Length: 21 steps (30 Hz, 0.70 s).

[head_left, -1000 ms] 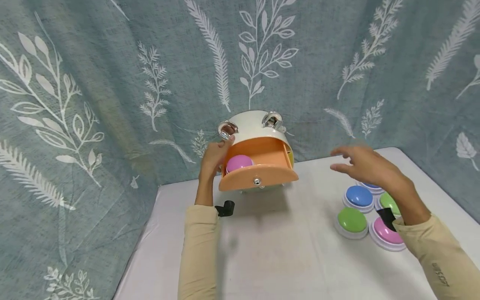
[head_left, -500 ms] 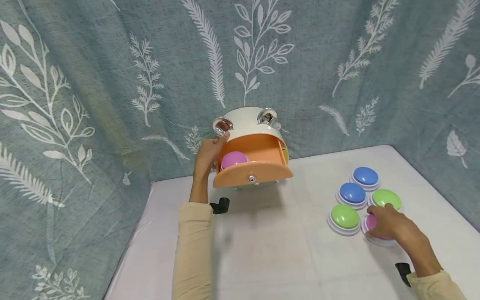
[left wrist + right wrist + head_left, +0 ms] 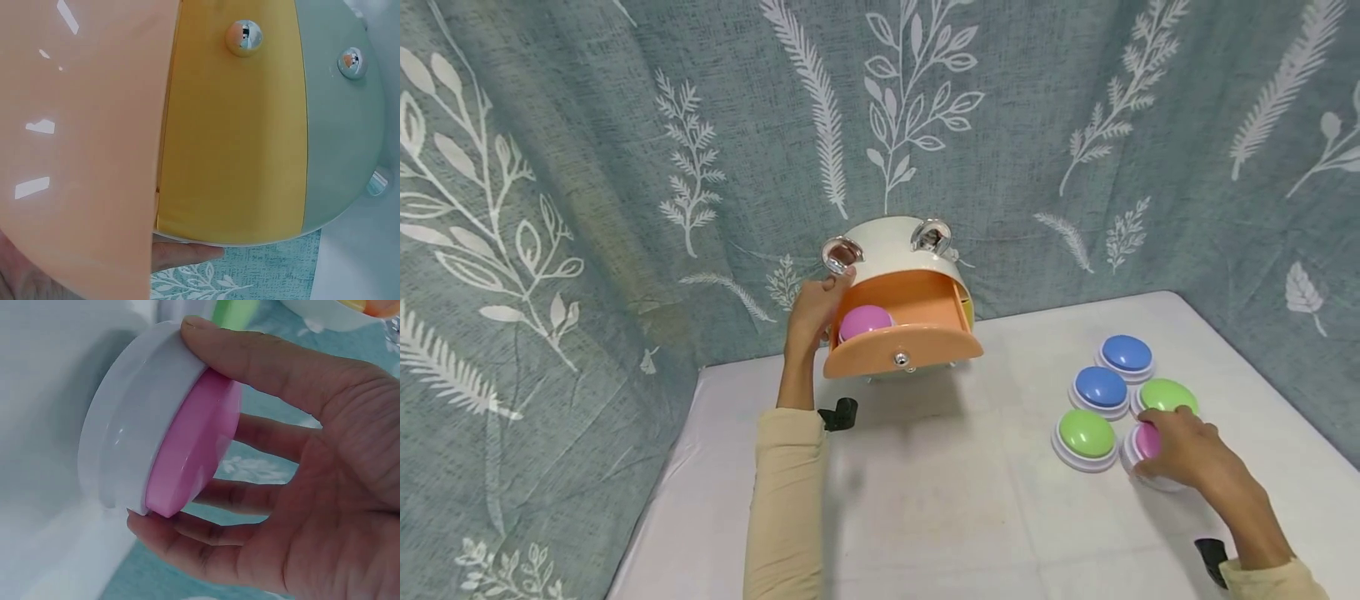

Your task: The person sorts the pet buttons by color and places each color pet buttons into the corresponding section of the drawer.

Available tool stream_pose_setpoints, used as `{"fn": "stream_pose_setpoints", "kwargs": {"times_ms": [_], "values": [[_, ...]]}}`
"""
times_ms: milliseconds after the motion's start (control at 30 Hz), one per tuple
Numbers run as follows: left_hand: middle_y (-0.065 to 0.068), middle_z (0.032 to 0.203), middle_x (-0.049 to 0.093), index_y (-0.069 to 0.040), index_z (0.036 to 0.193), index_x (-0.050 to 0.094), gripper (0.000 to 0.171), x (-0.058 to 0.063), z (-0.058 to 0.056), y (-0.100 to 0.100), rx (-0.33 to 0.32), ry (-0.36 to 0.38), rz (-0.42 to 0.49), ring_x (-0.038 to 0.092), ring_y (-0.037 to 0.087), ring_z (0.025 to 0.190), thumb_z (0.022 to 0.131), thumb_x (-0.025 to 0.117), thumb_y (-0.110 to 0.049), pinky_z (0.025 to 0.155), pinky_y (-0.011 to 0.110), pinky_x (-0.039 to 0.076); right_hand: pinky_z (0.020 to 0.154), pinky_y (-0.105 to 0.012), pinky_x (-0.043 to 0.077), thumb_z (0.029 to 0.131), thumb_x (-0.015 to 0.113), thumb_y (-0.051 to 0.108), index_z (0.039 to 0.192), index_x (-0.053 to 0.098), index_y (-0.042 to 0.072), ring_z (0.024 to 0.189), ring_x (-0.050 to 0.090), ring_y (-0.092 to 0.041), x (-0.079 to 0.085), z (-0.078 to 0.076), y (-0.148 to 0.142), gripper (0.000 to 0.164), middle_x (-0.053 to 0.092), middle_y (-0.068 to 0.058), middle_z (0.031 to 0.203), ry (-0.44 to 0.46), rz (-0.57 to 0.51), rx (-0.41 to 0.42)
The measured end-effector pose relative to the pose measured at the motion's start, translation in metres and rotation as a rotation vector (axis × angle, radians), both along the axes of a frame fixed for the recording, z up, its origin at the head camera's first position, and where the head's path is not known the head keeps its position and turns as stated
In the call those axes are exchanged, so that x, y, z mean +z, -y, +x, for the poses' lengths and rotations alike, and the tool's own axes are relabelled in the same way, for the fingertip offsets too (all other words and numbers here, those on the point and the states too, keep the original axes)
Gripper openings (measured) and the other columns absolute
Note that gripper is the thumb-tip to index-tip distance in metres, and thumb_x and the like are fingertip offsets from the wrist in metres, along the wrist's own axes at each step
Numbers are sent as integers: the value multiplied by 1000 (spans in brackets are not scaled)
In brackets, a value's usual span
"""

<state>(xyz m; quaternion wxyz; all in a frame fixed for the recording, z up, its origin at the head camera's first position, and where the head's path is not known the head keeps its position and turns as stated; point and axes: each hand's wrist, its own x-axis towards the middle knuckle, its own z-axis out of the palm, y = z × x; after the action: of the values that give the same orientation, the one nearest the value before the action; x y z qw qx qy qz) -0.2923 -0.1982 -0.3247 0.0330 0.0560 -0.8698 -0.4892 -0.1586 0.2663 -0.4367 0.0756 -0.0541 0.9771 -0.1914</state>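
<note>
Left of the frame's centre, the left hand (image 3: 816,310) touches the left side of a white cabinet (image 3: 887,250); how far its grip closes, I cannot tell. The orange drawer (image 3: 857,357) juts forward, a purple-pink button (image 3: 867,321) in its left end, drawer floor showing beyond. A broad stretch of white tabletop (image 3: 955,508) separates drawer from clustered buttons at lower right: a lime button (image 3: 1087,433), two blue buttons (image 3: 1101,387), a second green button (image 3: 1167,395). The right hand's (image 3: 1187,446) grip curves round the pink button's (image 3: 194,444) rim, thumb opposite fingers. The tabletop's edges slant down both sides; a leaf-patterned curtain (image 3: 610,167) hangs behind.
</note>
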Motion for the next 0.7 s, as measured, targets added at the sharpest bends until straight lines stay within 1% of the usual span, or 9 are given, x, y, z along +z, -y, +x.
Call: {"fn": "stream_pose_setpoints", "kwargs": {"times_ms": [133,200,267,333,433,533,600,700], "values": [[-7,59,18,-18,63,29,63,-1,-1,1,-6,-6,16,19,11,51,103,54,-58,48,30,24,82,-67,53,69,94,15,126,59,-18,99,63,-55,16,-2,0,74,64,-41,112,-107,-7,54],[-8,60,17,-18,62,28,63,-1,-1,2,-7,-10,16,17,11,51,104,54,-57,48,30,22,78,-63,55,70,94,17,127,59,-16,95,65,-50,29,-4,3,74,67,-38,109,-131,-28,67],[-7,60,17,-18,63,28,63,-1,-2,2,-1,-11,12,17,11,51,103,54,-58,48,30,21,75,-57,57,74,93,20,130,58,-13,94,66,-46,45,-7,9,75,68,-35,110,-127,-62,71],[-7,60,18,-18,63,28,63,-1,-2,2,7,-8,9,18,11,52,103,55,-59,48,30,22,73,-50,56,77,92,26,132,57,-8,93,66,-40,60,-10,17,73,70,-31,109,-141,-91,77],[-7,60,19,-18,64,29,62,-1,-1,0,17,-2,7,19,12,51,103,55,-58,47,30,23,73,-42,54,80,90,32,131,59,-2,94,67,-35,81,-16,32,70,72,-25,110,-197,-137,111],[-6,60,19,-17,65,29,62,-1,0,0,20,6,-3,19,12,51,103,54,-58,48,30,23,73,-37,53,81,90,34,130,63,2,92,68,-30,100,-24,52,65,74,-21,109,-261,-180,157],[-6,61,19,-17,65,29,61,-1,0,0,22,9,-11,19,12,51,103,54,-59,47,29,23,72,-35,53,83,88,34,132,65,3,91,68,-27,112,-30,67,63,74,-19,110,-273,-199,184],[-7,61,19,-18,66,29,61,-2,1,1,27,9,-12,19,11,50,103,54,-60,46,29,24,73,-35,53,85,86,34,134,67,6,90,68,-25,127,-44,91,59,75,-17,112,-281,-215,221]]}}
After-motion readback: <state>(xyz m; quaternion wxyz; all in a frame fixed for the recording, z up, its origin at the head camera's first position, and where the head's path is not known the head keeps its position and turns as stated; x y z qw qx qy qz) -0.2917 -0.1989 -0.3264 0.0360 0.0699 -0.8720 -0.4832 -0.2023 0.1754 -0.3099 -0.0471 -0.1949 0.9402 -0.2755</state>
